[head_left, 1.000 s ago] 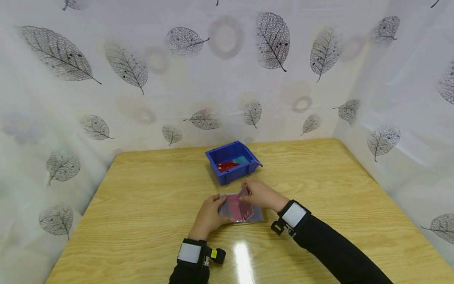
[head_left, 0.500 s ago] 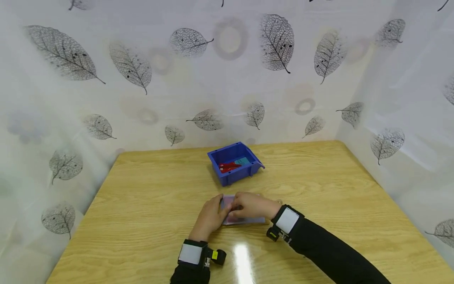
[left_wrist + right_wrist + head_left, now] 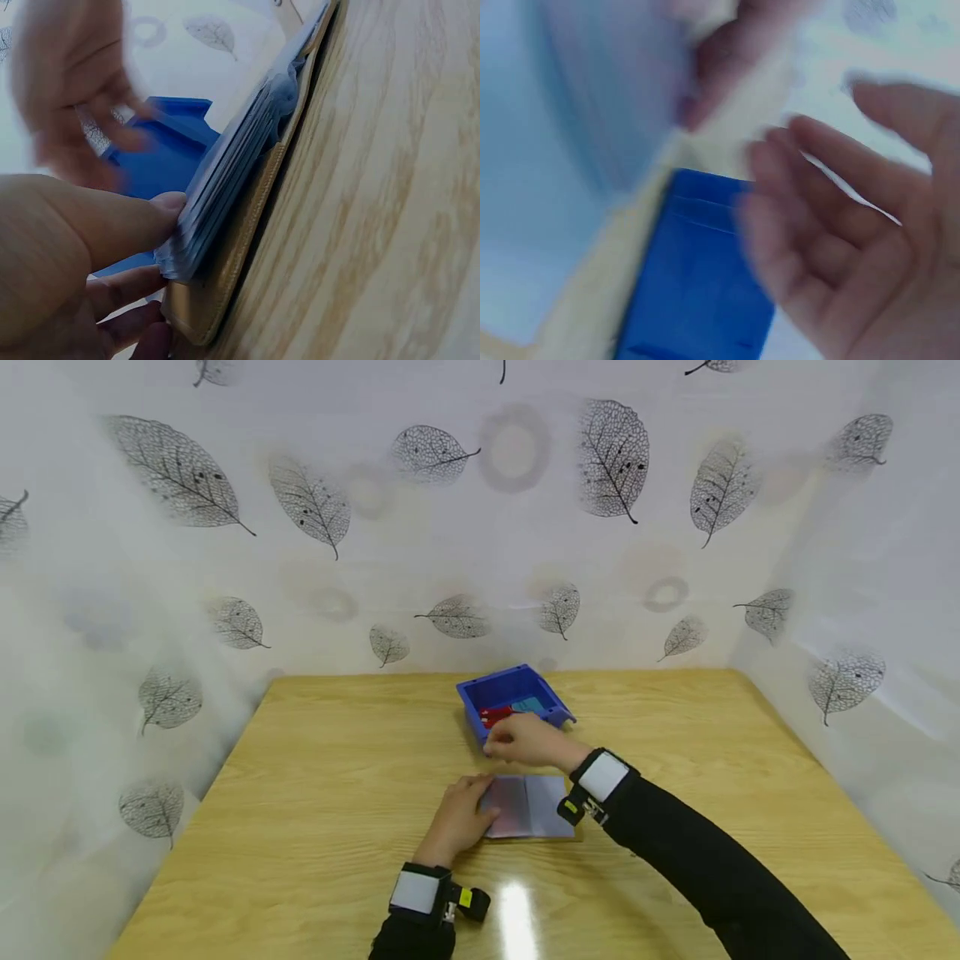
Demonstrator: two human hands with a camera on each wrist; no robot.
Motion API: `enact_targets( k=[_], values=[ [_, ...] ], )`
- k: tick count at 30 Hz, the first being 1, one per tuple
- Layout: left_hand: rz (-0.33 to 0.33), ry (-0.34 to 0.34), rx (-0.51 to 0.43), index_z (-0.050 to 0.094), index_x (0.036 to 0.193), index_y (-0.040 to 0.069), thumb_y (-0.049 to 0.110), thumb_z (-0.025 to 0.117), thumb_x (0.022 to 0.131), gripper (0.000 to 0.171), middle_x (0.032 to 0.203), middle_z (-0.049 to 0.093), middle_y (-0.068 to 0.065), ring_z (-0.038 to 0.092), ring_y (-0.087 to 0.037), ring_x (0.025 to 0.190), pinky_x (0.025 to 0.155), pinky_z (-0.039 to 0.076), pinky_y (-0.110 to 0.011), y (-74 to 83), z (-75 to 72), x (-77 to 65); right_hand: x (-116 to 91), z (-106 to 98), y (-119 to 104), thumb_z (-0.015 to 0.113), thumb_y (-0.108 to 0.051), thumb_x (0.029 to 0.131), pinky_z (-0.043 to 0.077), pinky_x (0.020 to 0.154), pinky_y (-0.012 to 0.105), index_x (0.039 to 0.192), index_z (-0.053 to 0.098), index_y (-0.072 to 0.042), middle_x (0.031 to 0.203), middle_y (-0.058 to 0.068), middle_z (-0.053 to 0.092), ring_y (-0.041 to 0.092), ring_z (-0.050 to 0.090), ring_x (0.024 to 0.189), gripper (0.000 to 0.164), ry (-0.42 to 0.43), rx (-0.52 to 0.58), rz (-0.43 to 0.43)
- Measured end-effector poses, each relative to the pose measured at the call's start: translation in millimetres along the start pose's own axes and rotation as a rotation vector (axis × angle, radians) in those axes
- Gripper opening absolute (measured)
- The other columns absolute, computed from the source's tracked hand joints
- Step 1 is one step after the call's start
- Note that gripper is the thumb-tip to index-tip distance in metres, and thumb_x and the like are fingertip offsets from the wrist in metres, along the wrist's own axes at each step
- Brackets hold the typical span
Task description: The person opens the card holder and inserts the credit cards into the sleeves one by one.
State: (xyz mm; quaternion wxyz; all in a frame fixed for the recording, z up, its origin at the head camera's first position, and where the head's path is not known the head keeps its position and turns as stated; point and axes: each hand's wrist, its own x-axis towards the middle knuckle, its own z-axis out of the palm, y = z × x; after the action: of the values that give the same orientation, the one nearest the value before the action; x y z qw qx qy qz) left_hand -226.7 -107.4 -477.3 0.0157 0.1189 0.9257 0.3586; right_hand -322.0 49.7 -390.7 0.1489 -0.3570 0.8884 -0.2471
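Observation:
An open card holder [image 3: 547, 807] with clear plastic sleeves lies on the table in the head view. Its tan cover [image 3: 232, 247] and stacked sleeves show edge-on in the left wrist view. My left hand [image 3: 457, 818] holds its left side, thumb on the sleeves and fingers by the edge. A pinkish card shows through the left sleeve. My right hand [image 3: 534, 743] is in the air by the near side of the blue bin [image 3: 510, 685], fingers loosely bent, nothing visible in them. Inside the bin lie red cards [image 3: 493, 717] and a teal card [image 3: 529, 704].
The wooden table [image 3: 337, 777] extends around the card holder on both sides. Behind it hangs a white leaf-print curtain [image 3: 315, 610]. The right forearm [image 3: 690, 843] in a black sleeve crosses the table's right front.
My right hand held a pinkish card over the holder, brought it to the left sleeve, then let go and moved up to the bin. My left hand stays at the holder's left side.

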Motion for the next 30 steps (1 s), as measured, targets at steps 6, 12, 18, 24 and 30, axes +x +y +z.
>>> enact_targets(
  k=[6,12,18,24,30],
  values=[
    [0.006,-0.009,-0.013,0.056,0.133,-0.003,0.014,0.069,0.088,0.050,0.129,0.055,-0.023,0.049,-0.043,0.119,0.099,0.041,-0.052,1.7,9.1,3.9,33.8,-17.6,17.5,0.058,-0.020,0.097,0.052,0.076,0.034,0.106,0.071,-0.006,0.100,0.007,0.070,0.019,0.064,0.087,0.021,0.224,0.036,0.193],
    [0.010,-0.022,-0.025,0.055,0.134,-0.001,0.014,0.069,0.088,0.050,0.130,0.054,-0.022,0.049,-0.041,0.119,0.100,0.041,-0.051,3.2,15.0,2.3,57.0,-5.2,40.5,0.061,-0.016,0.090,0.051,0.079,0.036,0.102,0.073,-0.004,0.098,0.009,0.070,0.021,0.064,0.087,0.021,0.167,-0.075,0.363],
    [-0.012,-0.033,-0.042,0.055,0.136,0.002,0.017,0.069,0.090,0.051,0.132,0.054,-0.020,0.048,-0.039,0.121,0.101,0.041,-0.050,3.1,14.7,-1.6,69.1,8.9,49.8,0.068,-0.018,0.083,0.050,0.069,0.037,0.083,0.071,-0.006,0.082,0.004,0.066,0.019,0.057,0.072,0.012,0.093,-0.155,0.445],
    [-0.013,0.001,-0.026,0.056,0.136,0.003,0.017,0.070,0.089,0.051,0.131,0.054,-0.019,0.049,-0.039,0.119,0.099,0.042,-0.050,2.6,6.9,-2.9,80.9,6.8,42.6,0.065,-0.021,0.085,0.041,0.069,0.035,0.080,0.065,-0.009,0.081,0.004,0.059,0.021,0.050,0.074,0.013,-0.027,-0.189,0.408],
    [-0.033,0.009,-0.031,0.056,0.136,0.003,0.017,0.070,0.089,0.051,0.132,0.054,-0.019,0.048,-0.039,0.119,0.098,0.042,-0.051,2.0,-1.0,-3.4,90.1,5.3,37.7,0.067,-0.022,0.084,0.043,0.076,0.037,0.082,0.066,-0.010,0.087,0.004,0.061,0.021,0.051,0.079,0.013,-0.043,-0.214,0.408]
  ],
)
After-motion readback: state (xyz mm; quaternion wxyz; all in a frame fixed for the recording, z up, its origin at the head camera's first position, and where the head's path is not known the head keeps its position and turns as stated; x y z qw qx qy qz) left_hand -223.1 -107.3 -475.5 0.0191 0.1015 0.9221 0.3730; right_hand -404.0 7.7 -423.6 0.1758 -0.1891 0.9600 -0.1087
